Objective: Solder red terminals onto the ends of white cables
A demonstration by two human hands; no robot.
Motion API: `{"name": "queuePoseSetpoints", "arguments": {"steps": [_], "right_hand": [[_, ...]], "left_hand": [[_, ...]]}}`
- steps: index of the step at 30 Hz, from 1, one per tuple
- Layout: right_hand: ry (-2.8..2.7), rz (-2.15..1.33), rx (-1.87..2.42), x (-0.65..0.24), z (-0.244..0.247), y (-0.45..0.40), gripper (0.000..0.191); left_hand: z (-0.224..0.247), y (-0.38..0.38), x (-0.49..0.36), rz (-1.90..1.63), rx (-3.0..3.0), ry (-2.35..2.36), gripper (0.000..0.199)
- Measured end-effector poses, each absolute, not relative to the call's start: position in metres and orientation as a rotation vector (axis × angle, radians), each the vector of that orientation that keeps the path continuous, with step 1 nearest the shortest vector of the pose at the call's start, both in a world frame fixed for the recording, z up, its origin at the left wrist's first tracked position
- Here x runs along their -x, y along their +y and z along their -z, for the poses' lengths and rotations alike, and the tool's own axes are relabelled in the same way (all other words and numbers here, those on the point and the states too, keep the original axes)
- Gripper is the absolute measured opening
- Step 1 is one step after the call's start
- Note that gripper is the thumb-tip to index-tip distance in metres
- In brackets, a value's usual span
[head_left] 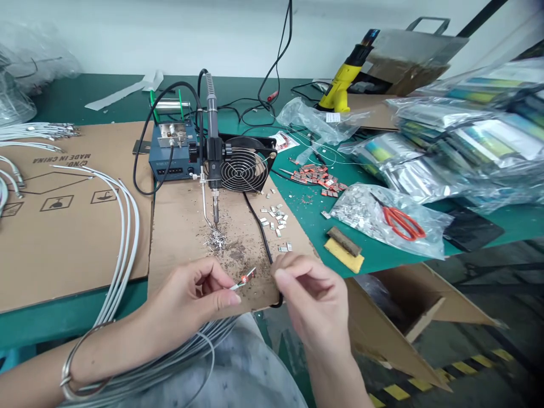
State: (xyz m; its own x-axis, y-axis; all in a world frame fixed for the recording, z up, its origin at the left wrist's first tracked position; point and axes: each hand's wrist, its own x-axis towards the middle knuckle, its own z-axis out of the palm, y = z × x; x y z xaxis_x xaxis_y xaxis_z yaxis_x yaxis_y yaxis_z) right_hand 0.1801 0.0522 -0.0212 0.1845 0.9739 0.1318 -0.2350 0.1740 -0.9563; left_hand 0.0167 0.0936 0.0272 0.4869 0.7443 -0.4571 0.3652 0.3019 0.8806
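Observation:
Between the thumb and fingers of my left hand is a thin white cable. Small red-orange and white parts show at its stripped end, which points up and right. My right hand is pinched a short way to the right of that end; whatever its fingertips hold, if anything, is hidden. A bundle of grey-white cables lies across my lap beneath my left forearm. Beyond both hands, a soldering iron hangs tip down in a stand over a pile of solder scraps.
Behind the iron are a blue soldering station and a black fan. Small connector pieces dot the cardboard. Red-handled scissors rest on a plastic bag. A yellow heat gun stands at the back right.

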Motion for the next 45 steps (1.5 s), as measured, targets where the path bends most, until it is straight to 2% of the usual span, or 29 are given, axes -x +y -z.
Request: {"name": "queuePoseSetpoints", "arguments": {"steps": [3,7,17,24,30,37,45], "right_hand": [[-1.225,-1.132,1.120,-0.177,0.013,0.049,0.009],[-1.264,-1.146,1.167,-0.168,0.008,0.051,0.003],[-1.322,-1.152,1.245,-0.171,0.005,0.053,0.011],[-1.303,-0.995,1.077,-0.163,0.018,0.046,0.009],[-1.530,-0.514,1.058,-0.159,0.021,0.042,0.024],[-1.725,-0.520,1.063,-0.192,0.006,0.043,0.037],[-1.927,-0.588,1.011,-0.202,0.005,0.050,0.030]], "left_hand": [[-0.025,0.091,-0.012,-0.340,-1.275,1.098,0.024],[-0.018,0.087,-0.006,-0.360,-1.345,1.095,0.029],[-0.017,0.085,-0.004,-0.357,-1.922,1.102,0.024],[-0.017,0.085,-0.010,-0.355,-1.468,1.049,0.026],[-0.016,0.085,-0.009,-0.327,-1.235,0.991,0.023],[-0.022,0.086,-0.007,-0.318,-1.556,1.034,0.027],[-0.026,0.087,-0.009,-0.225,-1.706,1.063,0.027]]}}
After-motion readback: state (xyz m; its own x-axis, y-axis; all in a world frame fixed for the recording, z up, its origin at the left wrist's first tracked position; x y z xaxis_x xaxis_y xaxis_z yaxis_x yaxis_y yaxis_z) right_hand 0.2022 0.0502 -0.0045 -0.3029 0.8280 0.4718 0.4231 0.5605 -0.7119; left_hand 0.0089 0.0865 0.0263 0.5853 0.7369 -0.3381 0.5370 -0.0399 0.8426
